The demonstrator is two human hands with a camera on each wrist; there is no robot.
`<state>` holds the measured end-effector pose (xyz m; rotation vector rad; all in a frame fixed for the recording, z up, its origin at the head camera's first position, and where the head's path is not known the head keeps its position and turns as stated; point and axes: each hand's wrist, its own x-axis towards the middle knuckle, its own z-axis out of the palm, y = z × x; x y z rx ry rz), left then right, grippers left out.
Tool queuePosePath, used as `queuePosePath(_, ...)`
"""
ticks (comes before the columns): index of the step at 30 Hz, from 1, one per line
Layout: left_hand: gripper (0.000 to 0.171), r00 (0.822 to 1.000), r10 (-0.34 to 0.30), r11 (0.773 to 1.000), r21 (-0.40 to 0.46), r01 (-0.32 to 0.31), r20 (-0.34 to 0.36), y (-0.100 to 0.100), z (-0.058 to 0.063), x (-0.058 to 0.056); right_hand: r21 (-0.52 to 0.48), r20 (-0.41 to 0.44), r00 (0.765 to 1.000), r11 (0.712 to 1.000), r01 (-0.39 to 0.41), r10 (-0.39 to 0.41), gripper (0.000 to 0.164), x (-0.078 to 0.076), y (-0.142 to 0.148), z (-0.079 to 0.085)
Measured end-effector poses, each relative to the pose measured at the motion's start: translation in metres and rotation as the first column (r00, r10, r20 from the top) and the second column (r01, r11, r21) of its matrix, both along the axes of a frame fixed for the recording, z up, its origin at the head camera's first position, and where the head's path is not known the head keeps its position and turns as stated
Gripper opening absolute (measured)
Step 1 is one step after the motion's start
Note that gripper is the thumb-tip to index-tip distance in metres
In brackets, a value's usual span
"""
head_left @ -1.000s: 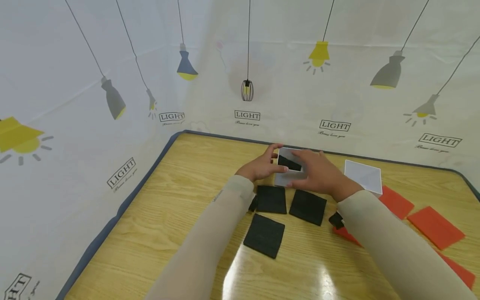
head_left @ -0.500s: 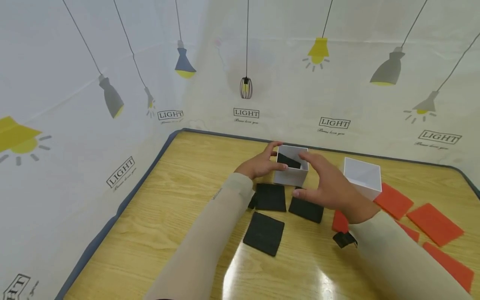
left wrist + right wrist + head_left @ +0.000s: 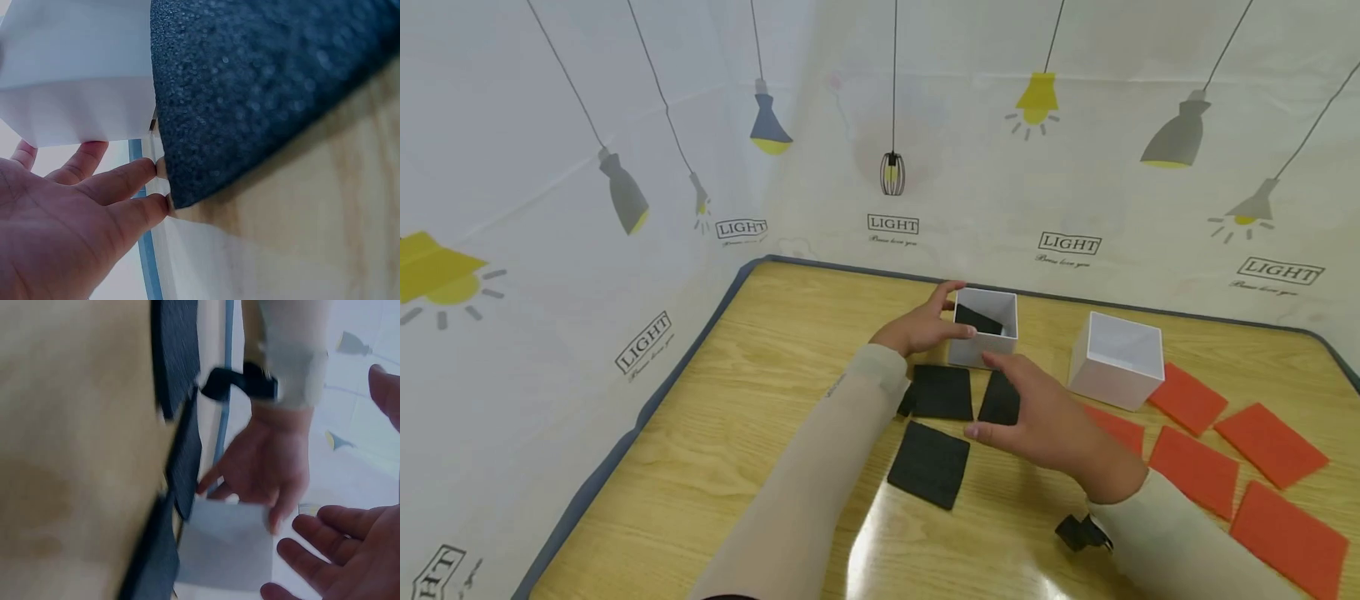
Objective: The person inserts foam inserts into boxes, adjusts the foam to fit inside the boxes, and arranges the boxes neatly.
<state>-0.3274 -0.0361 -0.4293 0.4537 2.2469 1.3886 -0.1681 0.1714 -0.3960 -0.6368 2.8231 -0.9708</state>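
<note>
My left hand [image 3: 919, 327] holds a small white box [image 3: 966, 350] at its left side, thumb over the front rim and fingers along the far side. Inside that box leans a black foam square [image 3: 977, 321]. My right hand [image 3: 1052, 417] hovers with nothing in it, fingers spread, just in front of the box. It partly covers one black foam square [image 3: 997, 400] on the table. Two more lie to its left, a back one [image 3: 942, 392] and a front one [image 3: 928, 465]. In the left wrist view a black foam square [image 3: 269, 94] looms large beside the box.
A second white box [image 3: 1105, 379] stands to the right on the wooden table [image 3: 737, 433]. Several red foam squares [image 3: 1195, 471] lie flat around its right and front. A white curtain [image 3: 820, 167] printed with lamps rises behind the table edge.
My right hand has left the white box and drawn back toward me and to the right, over the black squares. The left hand stays on the box.
</note>
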Motion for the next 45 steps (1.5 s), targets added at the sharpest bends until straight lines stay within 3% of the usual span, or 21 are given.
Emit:
queuePosePath(10,0.089,1.000,-0.013,1.000,0.012,0.013,0.006,0.001,0.002,-0.003,0.026,0.105,0.994,1.000,-0.004,0.001,0.104,0.018,-0.014,-0.010)
queuePosePath(19,0.089,1.000,-0.001,1.000,0.017,0.001,0.020,0.001,0.002,-0.003,0.149,0.181,0.983,0.988,-0.029,0.001,0.105,0.023,-0.023,-0.021)
queuePosePath(30,0.089,1.000,0.005,0.999,0.032,-0.006,0.028,0.001,-0.001,-0.003,0.189,0.217,0.976,0.980,-0.062,0.020,0.107,0.030,-0.031,-0.023)
queuePosePath(36,0.088,0.999,0.005,0.999,0.032,-0.006,0.033,0.001,0.000,-0.002,0.229,0.205,0.979,0.972,-0.054,0.006,0.104,0.028,-0.034,-0.033)
queuePosePath(45,0.089,1.000,0.003,0.999,0.032,-0.004,0.030,0.001,-0.001,-0.003,0.348,0.166,0.986,0.937,-0.034,-0.026,0.106,0.028,-0.041,-0.037)
